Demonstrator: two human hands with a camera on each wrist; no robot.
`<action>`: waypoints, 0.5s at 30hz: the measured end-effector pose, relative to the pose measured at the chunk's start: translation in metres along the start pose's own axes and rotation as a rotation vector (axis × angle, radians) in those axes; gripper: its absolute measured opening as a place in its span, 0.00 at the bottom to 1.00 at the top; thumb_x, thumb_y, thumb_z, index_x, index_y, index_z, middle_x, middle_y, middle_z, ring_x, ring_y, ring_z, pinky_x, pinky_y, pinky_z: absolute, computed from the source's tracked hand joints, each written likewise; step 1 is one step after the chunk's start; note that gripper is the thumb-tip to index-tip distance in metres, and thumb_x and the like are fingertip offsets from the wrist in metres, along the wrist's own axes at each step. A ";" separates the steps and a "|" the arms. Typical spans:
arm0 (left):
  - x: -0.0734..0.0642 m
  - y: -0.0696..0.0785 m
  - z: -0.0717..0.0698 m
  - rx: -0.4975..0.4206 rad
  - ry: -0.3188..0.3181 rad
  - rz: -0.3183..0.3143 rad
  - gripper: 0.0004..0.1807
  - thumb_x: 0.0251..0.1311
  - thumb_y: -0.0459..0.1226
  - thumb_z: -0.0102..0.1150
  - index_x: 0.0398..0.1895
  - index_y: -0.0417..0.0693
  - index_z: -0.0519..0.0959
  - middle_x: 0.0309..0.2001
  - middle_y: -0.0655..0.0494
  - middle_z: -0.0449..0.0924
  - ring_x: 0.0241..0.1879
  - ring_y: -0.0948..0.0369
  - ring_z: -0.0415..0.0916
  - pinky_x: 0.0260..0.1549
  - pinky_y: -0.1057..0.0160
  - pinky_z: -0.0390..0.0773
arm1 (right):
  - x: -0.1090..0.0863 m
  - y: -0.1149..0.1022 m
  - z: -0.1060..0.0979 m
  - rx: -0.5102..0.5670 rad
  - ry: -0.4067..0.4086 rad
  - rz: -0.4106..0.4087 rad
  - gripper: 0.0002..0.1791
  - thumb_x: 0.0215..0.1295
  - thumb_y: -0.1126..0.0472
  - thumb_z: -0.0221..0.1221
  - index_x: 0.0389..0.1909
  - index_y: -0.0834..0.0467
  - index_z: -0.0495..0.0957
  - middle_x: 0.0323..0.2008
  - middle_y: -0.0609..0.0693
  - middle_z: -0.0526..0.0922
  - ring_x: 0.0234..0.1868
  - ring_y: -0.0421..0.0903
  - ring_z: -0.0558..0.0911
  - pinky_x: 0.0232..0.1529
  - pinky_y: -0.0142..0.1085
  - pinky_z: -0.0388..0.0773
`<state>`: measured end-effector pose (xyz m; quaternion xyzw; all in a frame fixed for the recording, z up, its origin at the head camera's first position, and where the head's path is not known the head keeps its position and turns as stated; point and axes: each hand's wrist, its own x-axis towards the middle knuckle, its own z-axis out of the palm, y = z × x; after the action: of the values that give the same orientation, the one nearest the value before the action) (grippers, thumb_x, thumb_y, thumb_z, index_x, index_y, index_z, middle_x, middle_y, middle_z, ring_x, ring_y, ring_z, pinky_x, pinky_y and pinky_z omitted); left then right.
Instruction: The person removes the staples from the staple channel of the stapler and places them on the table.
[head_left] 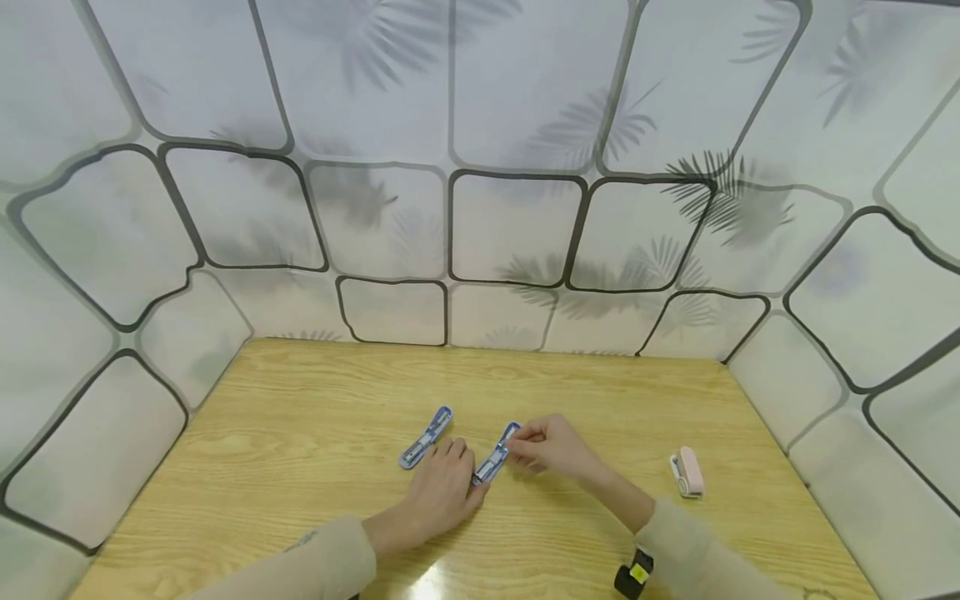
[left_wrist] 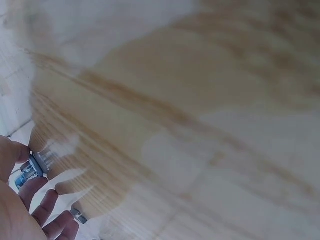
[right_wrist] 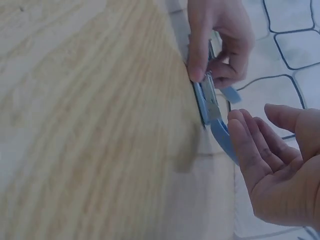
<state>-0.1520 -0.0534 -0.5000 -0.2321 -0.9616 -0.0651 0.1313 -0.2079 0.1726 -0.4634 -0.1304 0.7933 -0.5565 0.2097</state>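
Observation:
Two slim blue-edged pieces with grey metal-looking parts lie slanted on the wooden table. My left hand [head_left: 442,492] holds the near end of the right blue piece [head_left: 495,457] between thumb and fingers; the left wrist view shows this grip on the blue piece [left_wrist: 34,167] too. The left blue piece [head_left: 426,437] lies just beyond the left fingertips. At the far end of the right piece is my right hand [head_left: 558,448], its fingers bent. In the right wrist view, that hand [right_wrist: 280,160] has its thumb apart from the fingers, fingertips beside the blue piece [right_wrist: 210,102].
A small pink and white object [head_left: 687,472] lies on the table [head_left: 315,417] to the right. Patterned fabric walls [head_left: 390,308] enclose the table at the back and both sides. A dark wrist device [head_left: 633,575] is by the right sleeve.

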 end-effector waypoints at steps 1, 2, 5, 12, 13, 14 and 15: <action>0.000 0.000 0.000 0.000 0.000 0.000 0.18 0.62 0.54 0.71 0.31 0.51 0.78 0.34 0.57 0.76 0.34 0.61 0.71 0.34 0.62 0.73 | 0.000 0.001 0.003 0.009 -0.003 0.007 0.16 0.73 0.61 0.64 0.47 0.73 0.85 0.36 0.65 0.92 0.31 0.41 0.90 0.32 0.31 0.87; 0.000 0.000 0.000 0.000 -0.001 0.000 0.19 0.63 0.54 0.70 0.31 0.50 0.78 0.34 0.57 0.76 0.34 0.61 0.71 0.34 0.62 0.73 | 0.000 0.001 0.007 0.016 -0.006 0.014 0.15 0.73 0.62 0.65 0.47 0.73 0.85 0.36 0.65 0.92 0.31 0.40 0.90 0.31 0.31 0.87; -0.001 0.000 0.000 0.004 -0.001 -0.004 0.19 0.63 0.53 0.70 0.31 0.49 0.78 0.34 0.57 0.75 0.34 0.61 0.71 0.34 0.63 0.72 | 0.000 0.001 0.016 0.031 -0.025 0.040 0.14 0.73 0.63 0.65 0.46 0.73 0.86 0.36 0.65 0.92 0.30 0.40 0.90 0.31 0.32 0.88; 0.000 -0.001 0.000 0.015 -0.003 -0.003 0.19 0.63 0.54 0.69 0.34 0.48 0.79 0.35 0.57 0.76 0.34 0.60 0.72 0.34 0.62 0.73 | 0.001 0.001 0.029 0.012 -0.025 0.071 0.12 0.70 0.65 0.66 0.45 0.72 0.86 0.35 0.64 0.92 0.29 0.41 0.90 0.32 0.35 0.89; 0.000 -0.001 0.000 0.016 -0.003 -0.002 0.19 0.63 0.54 0.69 0.34 0.48 0.79 0.35 0.56 0.76 0.34 0.60 0.72 0.34 0.62 0.73 | 0.002 0.001 0.030 0.004 -0.021 0.071 0.12 0.70 0.65 0.67 0.45 0.72 0.87 0.35 0.64 0.92 0.29 0.41 0.90 0.31 0.35 0.89; 0.000 -0.001 0.000 0.017 -0.005 -0.001 0.19 0.63 0.54 0.69 0.34 0.48 0.79 0.35 0.56 0.76 0.34 0.60 0.72 0.34 0.62 0.73 | 0.002 0.001 0.031 -0.003 -0.017 0.071 0.12 0.70 0.65 0.67 0.45 0.72 0.87 0.34 0.63 0.92 0.28 0.41 0.90 0.31 0.35 0.89; 0.000 -0.001 0.000 0.017 -0.007 -0.002 0.19 0.63 0.54 0.69 0.34 0.48 0.79 0.35 0.56 0.76 0.34 0.60 0.72 0.34 0.62 0.73 | 0.003 0.002 0.032 -0.011 -0.013 0.070 0.12 0.70 0.65 0.67 0.45 0.71 0.87 0.34 0.63 0.92 0.28 0.41 0.90 0.31 0.35 0.89</action>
<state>-0.1521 -0.0544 -0.4998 -0.2303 -0.9628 -0.0562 0.1298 -0.1954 0.1452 -0.4751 -0.1074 0.7989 -0.5438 0.2334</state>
